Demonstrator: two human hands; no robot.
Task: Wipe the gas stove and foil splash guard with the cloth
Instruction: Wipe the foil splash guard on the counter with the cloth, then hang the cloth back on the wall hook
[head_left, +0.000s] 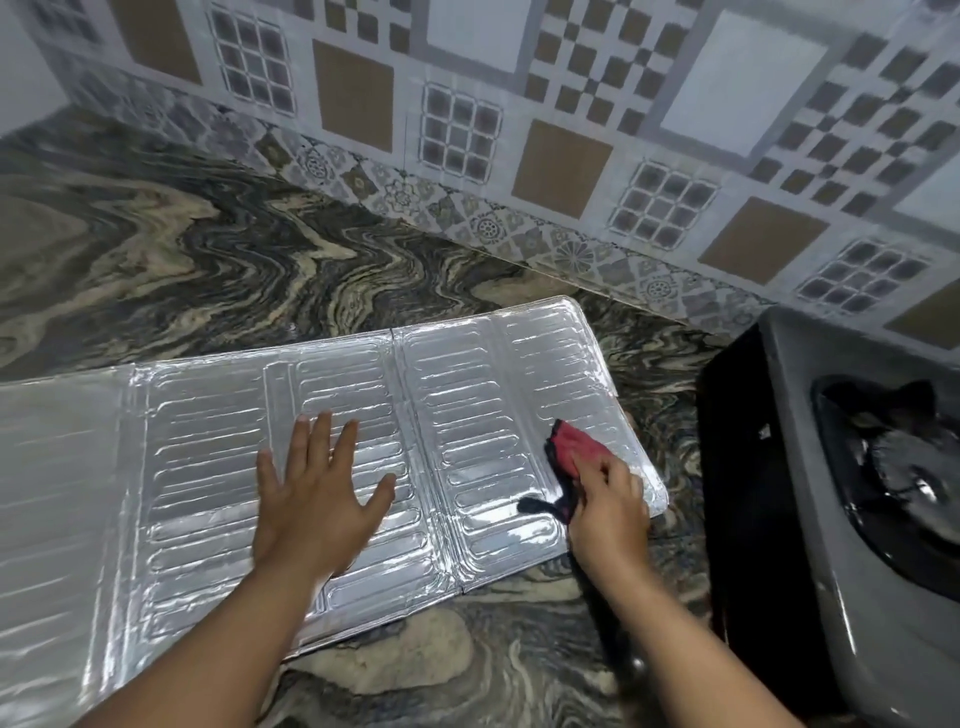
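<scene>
Meanwhile, the left hand (317, 493) is lying flat, fingers spread, pinning the guard (363, 441) unfolded on the counter (156, 244) while the right hand (608, 499), fingers curled, is rubbing the cloth (569, 449) over its right panel beside the stove (841, 519).

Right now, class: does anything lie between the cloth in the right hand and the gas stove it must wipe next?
Nothing visible does. The right hand presses the cloth on the right end of the foil splash guard; only a bare strip of countertop separates it from the gas stove. The left hand rests flat on the guard, away from that path.
</scene>
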